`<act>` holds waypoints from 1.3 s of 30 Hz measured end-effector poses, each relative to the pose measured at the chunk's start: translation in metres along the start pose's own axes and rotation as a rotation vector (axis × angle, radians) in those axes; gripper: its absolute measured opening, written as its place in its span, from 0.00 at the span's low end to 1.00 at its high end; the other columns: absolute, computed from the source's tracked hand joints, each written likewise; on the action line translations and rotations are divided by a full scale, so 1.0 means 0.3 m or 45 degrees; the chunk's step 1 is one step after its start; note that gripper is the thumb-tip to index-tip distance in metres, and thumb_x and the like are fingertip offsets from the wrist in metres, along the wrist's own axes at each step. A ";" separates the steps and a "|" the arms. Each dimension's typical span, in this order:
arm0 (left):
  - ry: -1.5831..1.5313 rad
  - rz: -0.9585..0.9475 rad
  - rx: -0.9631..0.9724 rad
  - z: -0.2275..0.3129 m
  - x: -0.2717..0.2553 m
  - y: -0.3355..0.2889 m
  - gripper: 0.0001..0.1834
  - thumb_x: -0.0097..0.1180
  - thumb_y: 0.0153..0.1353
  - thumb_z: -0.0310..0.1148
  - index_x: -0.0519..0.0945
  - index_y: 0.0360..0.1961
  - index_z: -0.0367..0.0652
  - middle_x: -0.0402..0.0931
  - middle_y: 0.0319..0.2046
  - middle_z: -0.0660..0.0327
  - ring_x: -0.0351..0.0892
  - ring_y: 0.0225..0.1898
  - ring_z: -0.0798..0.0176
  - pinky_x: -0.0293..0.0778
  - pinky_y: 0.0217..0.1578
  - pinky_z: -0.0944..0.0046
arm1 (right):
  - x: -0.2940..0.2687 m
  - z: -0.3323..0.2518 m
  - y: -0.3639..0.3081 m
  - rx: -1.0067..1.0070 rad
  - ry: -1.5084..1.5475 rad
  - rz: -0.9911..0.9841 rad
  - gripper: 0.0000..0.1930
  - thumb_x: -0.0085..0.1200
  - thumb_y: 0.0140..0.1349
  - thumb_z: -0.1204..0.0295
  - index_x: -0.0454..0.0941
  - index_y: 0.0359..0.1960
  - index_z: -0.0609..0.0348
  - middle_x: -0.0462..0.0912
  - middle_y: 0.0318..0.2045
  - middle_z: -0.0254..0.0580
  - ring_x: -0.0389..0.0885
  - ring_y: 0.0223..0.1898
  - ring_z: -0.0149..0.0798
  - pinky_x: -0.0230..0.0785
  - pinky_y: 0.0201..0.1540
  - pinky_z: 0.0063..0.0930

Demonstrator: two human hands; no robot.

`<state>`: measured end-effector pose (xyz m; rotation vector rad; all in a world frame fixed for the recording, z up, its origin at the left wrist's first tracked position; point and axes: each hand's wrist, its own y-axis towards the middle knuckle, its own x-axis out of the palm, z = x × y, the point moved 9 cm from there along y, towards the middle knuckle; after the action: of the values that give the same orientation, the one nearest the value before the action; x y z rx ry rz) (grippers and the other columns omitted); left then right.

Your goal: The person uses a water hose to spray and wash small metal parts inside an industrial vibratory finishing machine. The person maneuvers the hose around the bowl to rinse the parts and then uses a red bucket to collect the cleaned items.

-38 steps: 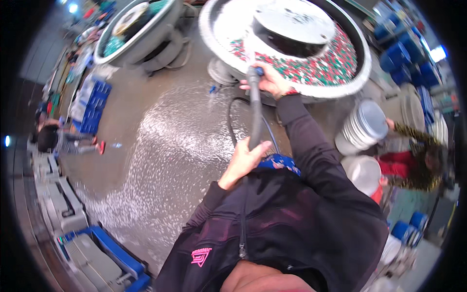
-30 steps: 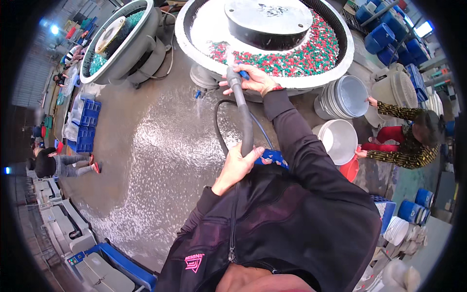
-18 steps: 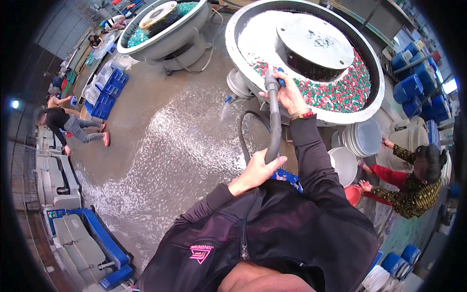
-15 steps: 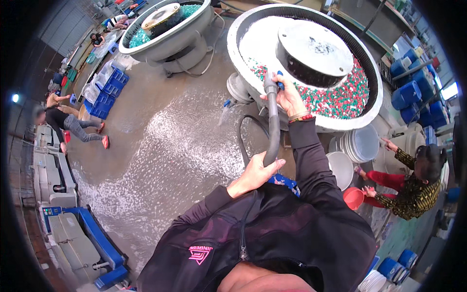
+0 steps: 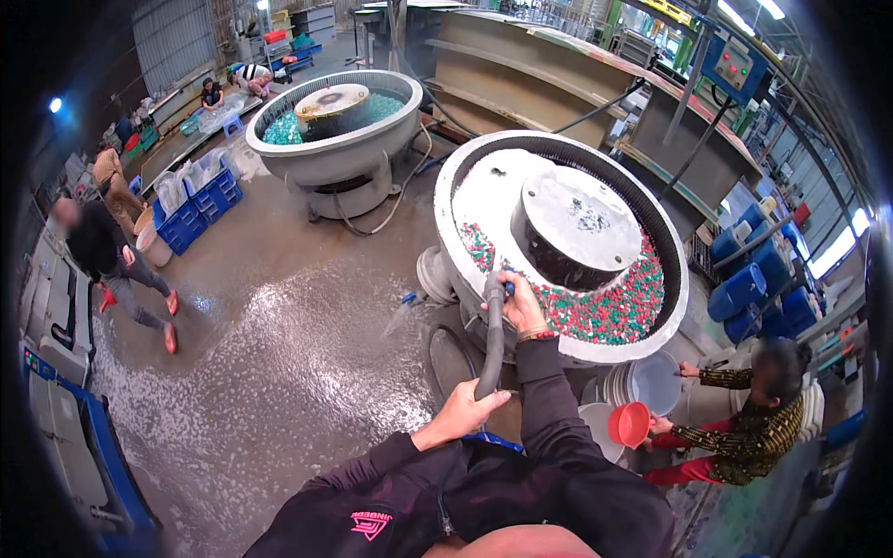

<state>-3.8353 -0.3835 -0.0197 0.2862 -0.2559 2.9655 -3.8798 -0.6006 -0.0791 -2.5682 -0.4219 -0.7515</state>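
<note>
At the tub's (image 5: 605, 353) near-left rim, left grip (image 5: 463, 411) wraps the grey hose (image 5: 495, 339), right grip (image 5: 517, 302) its nozzle end. Looks partway: red-green pieces (image 5: 609, 316) show along the near side, white foam (image 5: 486, 193) covers the far-left.

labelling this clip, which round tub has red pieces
The nearer tub, at the right hand: its pieces include red and green; the farther tub shows teal ones.

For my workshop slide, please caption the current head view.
Left hand and right hand grip a grey hose at a round tub holding red and green pieces.
</note>
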 end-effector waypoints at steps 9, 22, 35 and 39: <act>-0.088 -0.048 -0.020 -0.007 0.001 -0.039 0.22 0.47 0.59 0.47 0.63 0.16 0.44 0.58 0.09 0.71 0.57 0.11 0.78 0.53 0.11 0.73 | 0.057 -0.078 -0.035 -0.121 -0.109 -0.020 0.10 0.47 0.49 0.69 0.69 0.32 0.61 0.70 0.26 0.40 0.72 0.26 0.37 0.74 0.24 0.46; 0.056 -0.002 -0.003 -0.034 -0.010 -0.026 0.23 0.47 0.59 0.47 0.64 0.15 0.41 0.59 0.08 0.70 0.58 0.12 0.76 0.56 0.14 0.71 | 0.049 -0.066 -0.040 -0.161 -0.108 -0.083 0.09 0.46 0.50 0.68 0.68 0.31 0.60 0.70 0.25 0.41 0.72 0.26 0.37 0.74 0.23 0.44; 0.174 0.084 0.138 -0.012 -0.038 -0.078 0.14 0.58 0.51 0.38 0.71 0.22 0.38 0.65 0.15 0.66 0.62 0.20 0.75 0.62 0.22 0.69 | 0.125 -0.062 -0.058 -0.120 -0.108 -0.061 0.13 0.45 0.51 0.72 0.66 0.39 0.62 0.73 0.24 0.47 0.76 0.25 0.45 0.73 0.22 0.44; 0.168 0.109 0.235 0.017 -0.046 -0.112 0.12 0.58 0.51 0.36 0.71 0.22 0.39 0.67 0.17 0.69 0.64 0.22 0.76 0.64 0.23 0.71 | 0.122 0.015 -0.089 -0.025 -0.161 -0.091 0.10 0.42 0.54 0.68 0.65 0.35 0.61 0.72 0.22 0.45 0.75 0.20 0.46 0.72 0.18 0.44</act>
<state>-3.8155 -0.3535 -0.0125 0.1019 0.0219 3.0804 -3.8587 -0.5695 -0.0534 -2.6404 -0.5514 -0.6217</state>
